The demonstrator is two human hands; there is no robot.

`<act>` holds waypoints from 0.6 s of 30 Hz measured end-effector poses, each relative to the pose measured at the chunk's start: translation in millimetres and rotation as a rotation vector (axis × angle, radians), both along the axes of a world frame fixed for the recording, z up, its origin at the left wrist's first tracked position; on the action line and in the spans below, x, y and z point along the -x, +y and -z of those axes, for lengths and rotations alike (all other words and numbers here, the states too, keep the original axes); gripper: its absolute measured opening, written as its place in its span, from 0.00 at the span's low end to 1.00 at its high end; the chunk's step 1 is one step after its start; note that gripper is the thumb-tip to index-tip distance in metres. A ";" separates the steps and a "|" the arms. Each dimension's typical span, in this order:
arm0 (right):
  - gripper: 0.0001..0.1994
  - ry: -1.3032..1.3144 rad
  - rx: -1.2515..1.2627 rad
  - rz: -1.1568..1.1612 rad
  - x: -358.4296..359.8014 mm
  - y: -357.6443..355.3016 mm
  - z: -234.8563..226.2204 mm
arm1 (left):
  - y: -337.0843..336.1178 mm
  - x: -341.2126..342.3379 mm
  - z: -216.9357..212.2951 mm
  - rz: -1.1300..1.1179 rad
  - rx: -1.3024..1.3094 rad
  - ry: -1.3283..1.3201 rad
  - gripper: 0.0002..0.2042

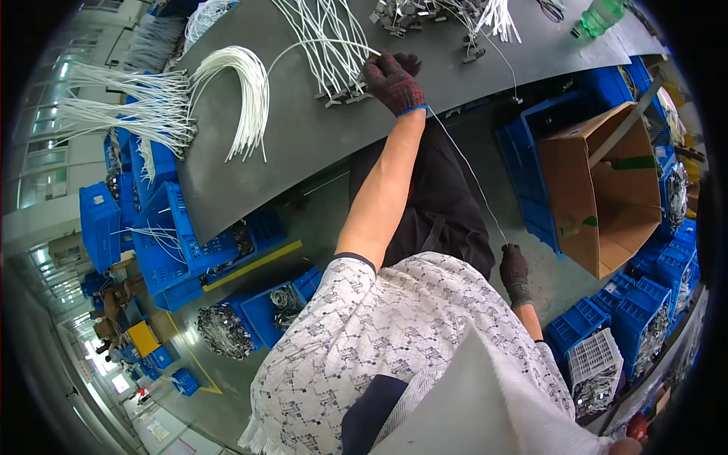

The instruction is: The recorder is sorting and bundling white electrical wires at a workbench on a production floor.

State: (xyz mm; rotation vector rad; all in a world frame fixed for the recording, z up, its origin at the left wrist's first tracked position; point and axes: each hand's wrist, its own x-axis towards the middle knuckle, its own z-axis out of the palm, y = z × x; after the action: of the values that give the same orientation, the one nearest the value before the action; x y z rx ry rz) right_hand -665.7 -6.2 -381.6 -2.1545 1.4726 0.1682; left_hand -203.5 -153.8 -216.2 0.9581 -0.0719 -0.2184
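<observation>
My left hand [394,80], in a dark knitted glove, reaches out over the dark grey table [303,144] and is closed on a thin white cable [466,168]. The cable runs taut from that hand down to my right hand [516,269], also gloved, which pinches its other end low beside my body. Beyond the left hand the same cable curves away over the table toward a row of white cables [326,45] with small metal ends. A curved bundle of white cables [244,98] lies further left on the table.
A heap of small metal parts [409,15] and a green bottle [603,15] sit at the table's far side. An open cardboard box [607,189] stands to the right among blue crates [576,326]. More blue crates [163,243] with metal parts stand on the floor to the left.
</observation>
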 end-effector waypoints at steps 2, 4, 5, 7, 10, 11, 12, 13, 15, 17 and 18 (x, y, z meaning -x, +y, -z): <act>0.10 -0.032 0.015 -0.014 -6.0 -0.6 -2.4 | 3.1 6.4 0.3 0.058 -0.034 -0.094 0.07; 0.10 -0.039 0.038 -0.001 -14.0 -2.5 -5.7 | 5.6 7.5 3.5 0.111 -0.071 -0.099 0.06; 0.10 -0.045 0.038 -0.018 -19.5 -3.6 -10.1 | 8.7 7.5 11.4 0.162 -0.115 -0.099 0.06; 0.10 -0.115 0.048 -0.012 -32.6 -6.5 -21.4 | 23.0 13.4 44.9 0.218 -0.506 -0.559 0.05; 0.09 0.020 0.053 -0.080 7.8 4.2 30.4 | 45.7 61.7 33.8 0.725 -0.462 -0.130 0.05; 0.09 0.007 0.054 -0.107 7.5 -1.2 33.5 | 53.3 58.4 40.6 0.796 -0.475 -0.054 0.06; 0.09 0.126 -0.017 -0.168 9.1 -8.5 30.4 | 54.7 46.5 55.1 0.759 -0.477 -0.053 0.06; 0.08 0.250 -0.087 -0.232 8.1 -14.7 25.2 | 57.0 28.7 74.2 0.815 -0.431 -0.137 0.07; 0.08 0.168 -0.070 -0.300 7.0 -25.3 22.4 | 60.4 15.9 69.2 0.892 -0.384 -0.216 0.08; 0.08 0.016 -0.007 -0.346 -5.1 -37.6 18.8 | 56.2 6.1 27.3 0.790 -0.428 -0.123 0.09; 0.08 -0.056 0.043 -0.377 -32.2 -51.4 8.4 | 61.7 4.6 16.7 0.779 -0.428 -0.120 0.09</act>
State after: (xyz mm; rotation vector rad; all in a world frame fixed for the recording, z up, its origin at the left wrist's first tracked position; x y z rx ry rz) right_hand -633.5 -57.6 -390.0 -2.4328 1.0356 0.2074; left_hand -208.1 -92.1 -232.9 1.3364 -0.5293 -0.9220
